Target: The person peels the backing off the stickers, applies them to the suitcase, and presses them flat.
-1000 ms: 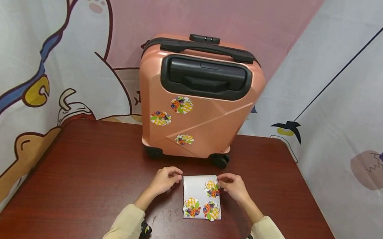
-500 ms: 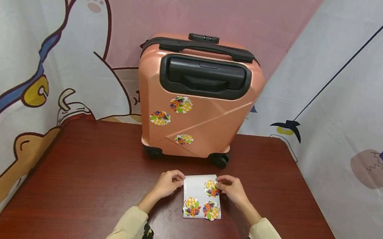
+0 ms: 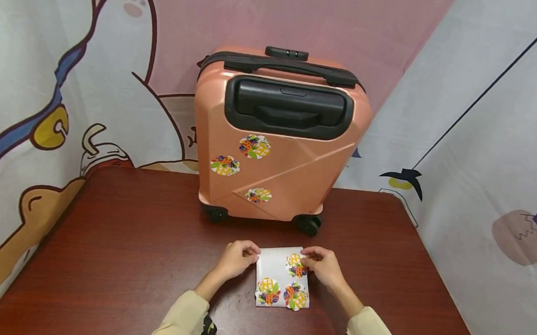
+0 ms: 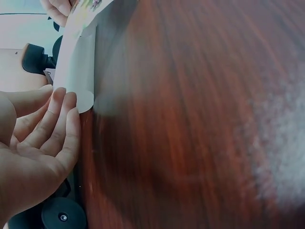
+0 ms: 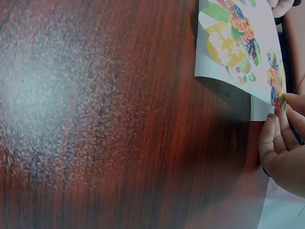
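A folded white sticker sheet [image 3: 270, 265] lies on the table between my hands, bearing three round fruit-print stickers [image 3: 295, 296]. At its upper left edge, my left hand [image 3: 235, 258] pinches the sheet between thumb and fingertips; the left wrist view shows the paper's curled fold [image 4: 85, 98] beside them. My right hand [image 3: 324, 267] pinches the upper right edge, by the upper sticker [image 5: 276, 78]. In the right wrist view, the sheet's near edge stands slightly off the tabletop.
Behind the sheet, an orange suitcase [image 3: 283, 163] stands upright on black wheels [image 3: 308, 225]. Several matching fruit designs, such as a sticker [image 3: 254, 146], are on its front. The dark red-brown table [image 3: 139, 247] meets a cartoon-printed cloth backdrop [image 3: 115, 71].
My left hand has moved right, from beside the sheet onto its left edge, and pinches it. The right hand has shifted slightly left and down along the right edge. The suitcase stays put.
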`<state>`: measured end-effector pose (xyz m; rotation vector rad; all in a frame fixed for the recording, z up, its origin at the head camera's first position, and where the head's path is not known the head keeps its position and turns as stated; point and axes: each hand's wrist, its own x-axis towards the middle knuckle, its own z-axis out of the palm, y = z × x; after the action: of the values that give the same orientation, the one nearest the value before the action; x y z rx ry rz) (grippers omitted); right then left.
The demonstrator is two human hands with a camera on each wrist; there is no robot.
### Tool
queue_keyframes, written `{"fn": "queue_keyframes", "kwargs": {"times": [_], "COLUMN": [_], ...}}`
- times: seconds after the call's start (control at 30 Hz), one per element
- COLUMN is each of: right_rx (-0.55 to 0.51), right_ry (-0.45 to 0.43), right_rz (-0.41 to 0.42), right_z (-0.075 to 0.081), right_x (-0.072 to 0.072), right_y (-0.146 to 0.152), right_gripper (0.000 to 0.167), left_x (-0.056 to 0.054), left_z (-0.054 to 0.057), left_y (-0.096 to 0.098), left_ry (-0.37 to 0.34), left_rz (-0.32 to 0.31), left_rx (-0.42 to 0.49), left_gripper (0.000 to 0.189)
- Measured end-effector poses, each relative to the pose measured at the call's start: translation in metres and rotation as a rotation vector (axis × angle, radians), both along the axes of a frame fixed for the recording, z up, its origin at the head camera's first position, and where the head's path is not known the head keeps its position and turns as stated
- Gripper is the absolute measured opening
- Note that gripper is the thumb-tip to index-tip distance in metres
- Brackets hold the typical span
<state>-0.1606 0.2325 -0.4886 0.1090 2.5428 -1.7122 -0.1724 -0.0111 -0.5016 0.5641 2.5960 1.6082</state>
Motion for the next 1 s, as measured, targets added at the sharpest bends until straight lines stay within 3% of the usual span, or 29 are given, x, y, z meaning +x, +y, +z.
{"fn": "queue_keyframes", "kwargs": {"times": [0.3, 0.5, 1.0], "right_rx": [0.001, 0.057, 0.113], "right_ry": [0.018, 0.044, 0.087], "right_rz": [-0.007, -0.020, -0.043], "right_z": [0.017, 0.001, 0.004], "right_x": [0.008, 0.003, 0.004], "right_y": [-0.007, -0.001, -0.001], "right_gripper": [0.015, 0.014, 0.012], "left_x": [0.001, 0.002, 0.004], "left_z": [0.001, 0.006, 0.014], "left_y": [0.002, 0.004, 0.006], "left_ry": [-0.002, -0.034, -0.001], "left_rz": [0.011, 0.020, 0.031], "left_rx": [0.005, 0.033, 0.027], "left_gripper": [0.006, 0.006, 0.006]}}
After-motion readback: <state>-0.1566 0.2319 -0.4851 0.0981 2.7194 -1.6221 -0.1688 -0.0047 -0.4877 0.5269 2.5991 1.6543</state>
